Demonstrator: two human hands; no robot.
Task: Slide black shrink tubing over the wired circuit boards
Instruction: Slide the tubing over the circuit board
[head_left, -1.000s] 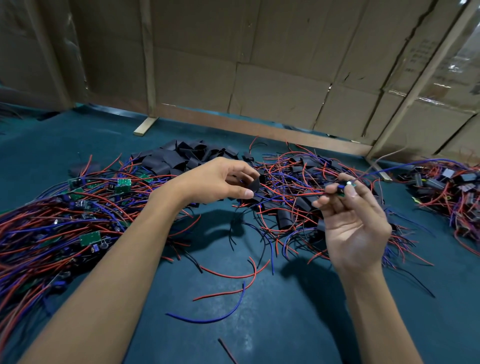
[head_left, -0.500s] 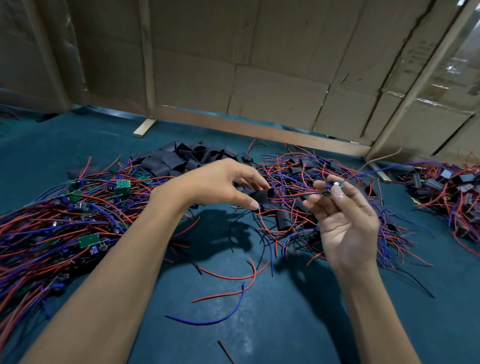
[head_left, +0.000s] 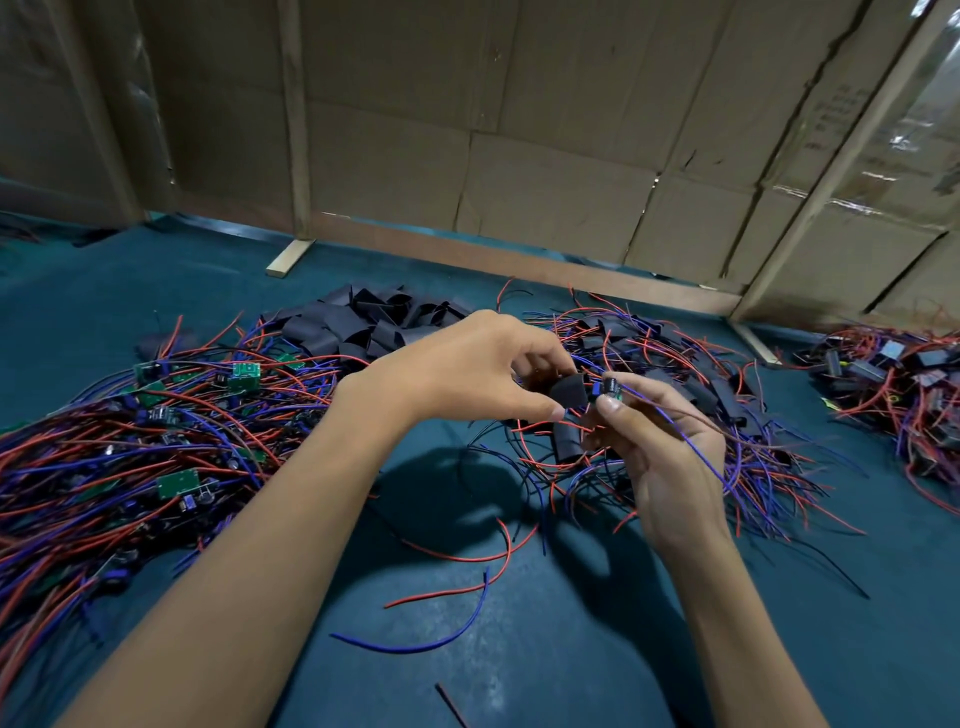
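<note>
My left hand (head_left: 467, 369) pinches a short piece of black shrink tubing (head_left: 569, 392) between thumb and fingers. My right hand (head_left: 660, 441) holds a small wired circuit board (head_left: 609, 388) at its fingertips, with blue and red leads trailing off to the right. The tubing's open end is right beside the board, and I cannot tell whether they touch. The two hands meet above a tangle of red and blue wires. A heap of loose black tubing pieces (head_left: 363, 322) lies behind my left hand.
A big pile of bare green boards with red and blue wires (head_left: 145, 447) fills the left of the teal table (head_left: 519, 649). A pile of sleeved boards (head_left: 893, 384) sits at the far right. Loose wire offcuts (head_left: 457, 571) lie in front. Cardboard walls stand behind.
My left hand has brought the tubing rightward and my right hand has moved left and down, so tubing and board are now next to each other.
</note>
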